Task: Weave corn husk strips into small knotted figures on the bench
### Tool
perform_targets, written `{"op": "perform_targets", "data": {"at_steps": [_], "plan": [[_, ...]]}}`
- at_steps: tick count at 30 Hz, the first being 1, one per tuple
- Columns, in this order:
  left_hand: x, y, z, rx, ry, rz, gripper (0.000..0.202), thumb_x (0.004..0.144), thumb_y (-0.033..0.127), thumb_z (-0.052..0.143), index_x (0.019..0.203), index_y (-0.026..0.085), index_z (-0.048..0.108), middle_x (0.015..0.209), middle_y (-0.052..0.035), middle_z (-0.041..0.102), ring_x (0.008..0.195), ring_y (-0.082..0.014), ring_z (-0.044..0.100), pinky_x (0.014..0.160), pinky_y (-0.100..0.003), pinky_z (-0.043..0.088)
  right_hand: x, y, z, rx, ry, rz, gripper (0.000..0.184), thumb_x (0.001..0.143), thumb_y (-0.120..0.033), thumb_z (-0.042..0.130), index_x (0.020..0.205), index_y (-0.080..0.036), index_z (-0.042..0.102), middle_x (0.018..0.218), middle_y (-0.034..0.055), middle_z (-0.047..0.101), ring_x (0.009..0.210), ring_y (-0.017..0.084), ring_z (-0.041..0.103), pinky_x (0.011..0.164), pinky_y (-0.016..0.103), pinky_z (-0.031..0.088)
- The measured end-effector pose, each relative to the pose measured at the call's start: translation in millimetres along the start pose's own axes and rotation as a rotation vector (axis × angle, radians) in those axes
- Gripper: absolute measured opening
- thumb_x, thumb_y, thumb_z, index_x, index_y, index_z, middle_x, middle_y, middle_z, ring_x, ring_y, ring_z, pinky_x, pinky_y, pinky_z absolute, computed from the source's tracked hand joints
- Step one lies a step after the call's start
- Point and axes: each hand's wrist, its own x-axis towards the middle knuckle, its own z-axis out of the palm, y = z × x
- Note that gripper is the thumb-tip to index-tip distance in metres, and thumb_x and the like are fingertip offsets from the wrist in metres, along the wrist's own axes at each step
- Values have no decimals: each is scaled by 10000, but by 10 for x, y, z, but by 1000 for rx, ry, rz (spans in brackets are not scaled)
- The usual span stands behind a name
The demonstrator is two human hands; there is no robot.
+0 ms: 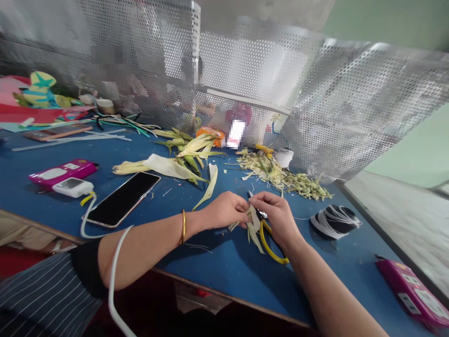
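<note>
Over the blue table, my left hand point(229, 210) is closed on a strip of corn husk point(253, 224), whose pale ends hang below the fingers. Close against it, my right hand point(275, 215) is also closed, with yellow-handled scissors point(264, 241) held in it. The blade tip points up past the fingertips, and the handle loops hang under the palm. Fingers of both hands nearly meet at the husk and hide part of it. A single curved husk leaf point(210, 185) lies just beyond my left hand.
Behind lie corn husks point(168, 167) and a heap of husk scraps point(277, 175). A thread spool point(333, 222) stands right, near a magenta box point(414, 292). A phone point(122, 199), a white cabled device point(73, 186) and another magenta box point(63, 172) lie left. Perforated metal screens point(245, 70) border the back.
</note>
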Motion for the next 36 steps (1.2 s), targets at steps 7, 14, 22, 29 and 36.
{"op": "perform_targets", "data": {"at_steps": [7,14,22,29,36], "plan": [[-44,26,35,-51,-161,-72,85,657,157,665,649,172,748,582,1,680,570,-122,630,608,-212,497,10,3,59,42,47,-39,254,682,-401,754,630,-188,626,521,-41,535,454,81,385,468,240,315],[-39,19,50,-68,-195,-106,73,695,224,695,702,161,730,672,-13,702,639,-133,664,656,-224,511,92,59,-27,279,241,52,290,614,-400,812,666,-183,627,618,-4,635,519,117,598,488,233,382],[-57,136,48,-44,9,-64,340,690,276,771,849,204,479,599,10,679,554,-160,663,496,-200,412,138,46,-81,391,316,70,331,552,-390,850,675,-184,621,663,6,674,617,153,673,511,225,415],[-120,174,37,203,-22,153,441,794,301,696,1204,212,560,650,34,702,597,-142,668,615,-213,449,121,49,-67,340,211,25,346,594,-430,834,709,-190,614,712,18,706,601,141,631,571,255,455],[-44,60,48,98,-52,83,186,777,291,697,885,139,697,744,-32,731,699,-165,691,681,-245,501,71,9,-33,162,27,-114,294,740,-472,729,786,-207,608,778,24,720,744,163,636,727,291,470]]}}
